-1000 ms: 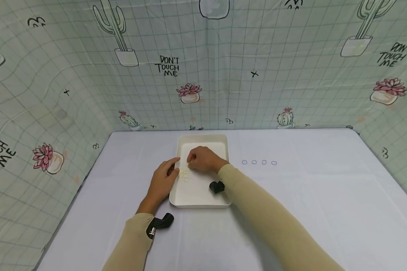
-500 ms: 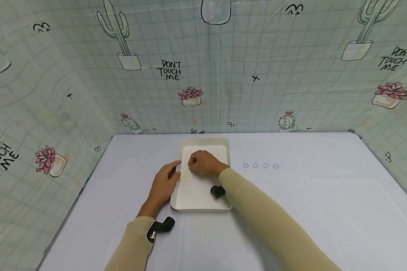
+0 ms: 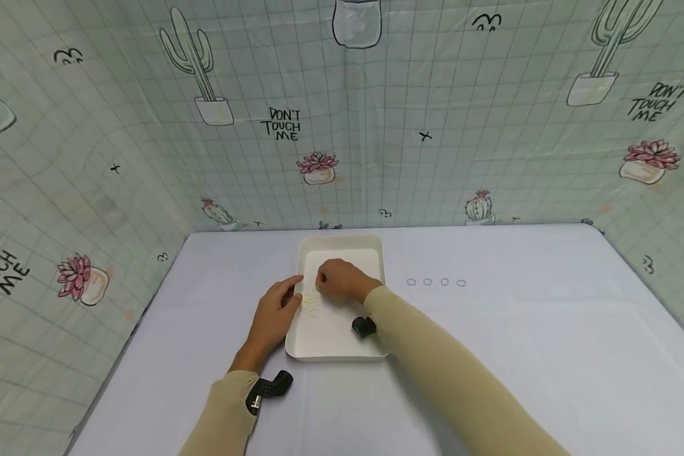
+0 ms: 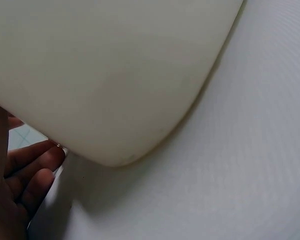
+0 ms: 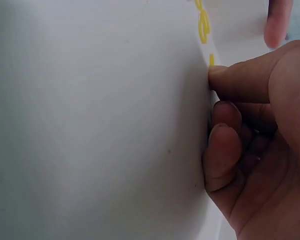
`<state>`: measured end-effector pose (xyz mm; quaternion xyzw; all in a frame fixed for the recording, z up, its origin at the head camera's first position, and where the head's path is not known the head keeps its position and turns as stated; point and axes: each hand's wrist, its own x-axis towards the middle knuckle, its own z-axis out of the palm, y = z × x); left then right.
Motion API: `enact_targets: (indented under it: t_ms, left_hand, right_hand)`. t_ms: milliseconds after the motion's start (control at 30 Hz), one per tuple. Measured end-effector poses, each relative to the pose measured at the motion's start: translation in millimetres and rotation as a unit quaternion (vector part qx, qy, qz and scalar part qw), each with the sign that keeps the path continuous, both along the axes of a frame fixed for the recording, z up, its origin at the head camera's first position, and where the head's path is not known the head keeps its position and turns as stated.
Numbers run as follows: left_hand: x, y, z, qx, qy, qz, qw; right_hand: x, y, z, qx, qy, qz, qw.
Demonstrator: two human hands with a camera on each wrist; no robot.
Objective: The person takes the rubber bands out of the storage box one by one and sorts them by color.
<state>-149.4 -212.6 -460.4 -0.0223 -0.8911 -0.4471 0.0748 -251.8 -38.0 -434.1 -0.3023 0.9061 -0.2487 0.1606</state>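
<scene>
A white tray (image 3: pixel 342 345) lies on the table and holds several thin yellow rings (image 3: pixel 312 313) that look like rubber bands, near its left side. My right hand (image 3: pixel 343 280) is low over the tray's left part, its fingers curled. In the right wrist view, its thumb tip pinches down at a yellow rubber band (image 5: pixel 211 60); the index fingertip is hidden. My left hand (image 3: pixel 273 313) rests at the tray's left rim, thumb and index finger spread along it. The left wrist view shows its other fingers (image 4: pixel 40 185) loosely bent beside the tray wall.
Right of the tray, several purple-blue rings (image 3: pixel 427 282) lie in a row on the white tabletop (image 3: pixel 490 354). A printed cloth (image 3: pixel 399 114) hangs behind and on both sides. Black cameras (image 3: pixel 273 385) are worn on the wrists.
My right hand stays over the same part of the tray, its fingertips now more tucked in. The left hand keeps its place at the rim. The head view has tilted up slightly.
</scene>
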Motion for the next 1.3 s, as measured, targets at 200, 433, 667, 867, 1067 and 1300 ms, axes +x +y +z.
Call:
enact_targets:
  t_ms: [200,433,667,867,1067,1300]
  left_hand:
    - [-1.3,0.9,-0.3,0.001,0.001,0.005,1.0]
    - [-2.9,-0.5,1.2,0.01,0.013,0.008,0.9998]
    - [-0.8,-1.3,-0.7,0.015,0.015,0.009,0.9997]
    - [-1.6,2.1,-1.3,0.01,0.007,0.0,0.9999]
    - [-0.8,2.5,0.0,-0.007,0.008,0.004,0.9999]
    - [1.8,1.4,-2.3,-0.003,0.01,0.01,0.9999]
  right_hand:
    - [2.3,-1,2.2,0.041,0.03,0.022,0.9985]
    - [2.4,1,7.4,0.038,0.048,0.032,0.9976]
    - [-2.7,4,0.9,0.006,0.005,0.034,0.9994]
    - [-1.8,17,-3.5,-0.048,-0.013,0.021,0.9986]
    - [-2.6,25,-7.7,-0.126,-0.033,-0.004,0.9914]
    - [-1.7,26,-8.3,-0.169,-0.049,-0.024,0.9842]
